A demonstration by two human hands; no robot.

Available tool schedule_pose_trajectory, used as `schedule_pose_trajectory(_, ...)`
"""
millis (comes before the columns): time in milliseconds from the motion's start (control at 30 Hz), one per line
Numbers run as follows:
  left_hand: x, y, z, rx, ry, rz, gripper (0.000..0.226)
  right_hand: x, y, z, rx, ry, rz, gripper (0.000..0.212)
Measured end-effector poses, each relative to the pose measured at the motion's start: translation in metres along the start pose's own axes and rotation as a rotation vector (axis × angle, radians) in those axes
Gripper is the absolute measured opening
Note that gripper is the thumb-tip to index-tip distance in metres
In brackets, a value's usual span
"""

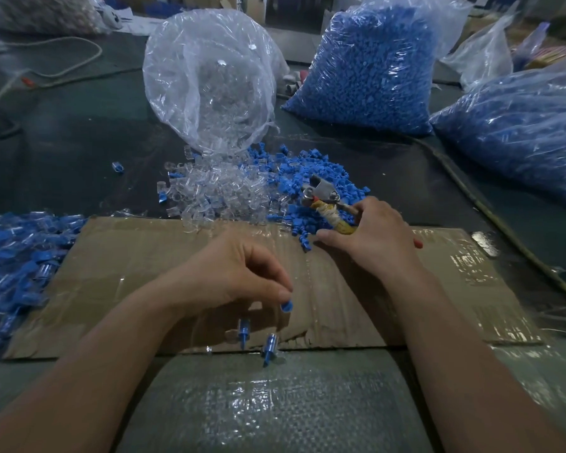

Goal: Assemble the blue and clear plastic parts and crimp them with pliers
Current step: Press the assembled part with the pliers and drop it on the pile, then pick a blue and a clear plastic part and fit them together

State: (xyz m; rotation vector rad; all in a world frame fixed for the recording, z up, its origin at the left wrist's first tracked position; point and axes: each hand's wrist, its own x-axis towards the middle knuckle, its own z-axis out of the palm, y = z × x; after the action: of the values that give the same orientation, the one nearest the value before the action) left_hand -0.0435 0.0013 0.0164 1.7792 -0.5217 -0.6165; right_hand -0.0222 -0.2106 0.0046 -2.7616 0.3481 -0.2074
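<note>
Between the cardboard's (356, 289) edges, left hand (229, 273) pinches blue part (286, 306), right hand (376, 240) grips pliers (324, 194).

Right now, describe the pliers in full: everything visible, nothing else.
The pliers have a grey metal head with visible bolts and a pivot; one handle is wrapped in yellowish, worn-looking cord or tape, and a red tip shows past the palm. The right hand holds them by the handles, fingers curled round. The head points away from the person, up and left, over the loose pile of blue parts at the far edge of the cardboard. Whether the jaws are open cannot be told.
</note>
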Motion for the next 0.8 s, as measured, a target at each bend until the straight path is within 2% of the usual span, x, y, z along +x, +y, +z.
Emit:
schedule_pose_trajectory(133,0.000,-0.002,-0.002,0.059,-0.094,-0.014,0.019,0.000,0.000,0.000,-0.030,-0.018,-0.007,0.073)
schedule_pose_trajectory(300,-0.002,-0.002,-0.004,0.029,-0.209,0.010,0.008,0.001,0.000,0.003,-0.023,-0.029,-0.016,0.079)
schedule_pose_trajectory(367,-0.004,0.000,-0.004,-0.019,-0.202,0.012,0.010,0.002,0.000,0.005,-0.020,-0.038,-0.015,0.080)
schedule_pose_trajectory(433,-0.003,0.001,-0.004,-0.084,-0.084,0.012,0.017,0.002,0.000,0.007,-0.011,-0.045,-0.020,0.078)
schedule_pose_trajectory(600,0.007,-0.005,-0.003,0.050,0.483,0.087,0.010,0.001,-0.001,0.007,0.009,-0.067,-0.047,0.077)
schedule_pose_trajectory(700,0.012,-0.011,-0.009,0.278,0.802,0.093,0.007,0.000,-0.002,0.005,-0.006,-0.070,-0.059,0.078)
schedule_pose_trajectory(800,0.015,-0.016,-0.016,0.538,0.899,0.065,0.027,-0.001,-0.004,0.004,-0.019,-0.083,-0.064,0.079)
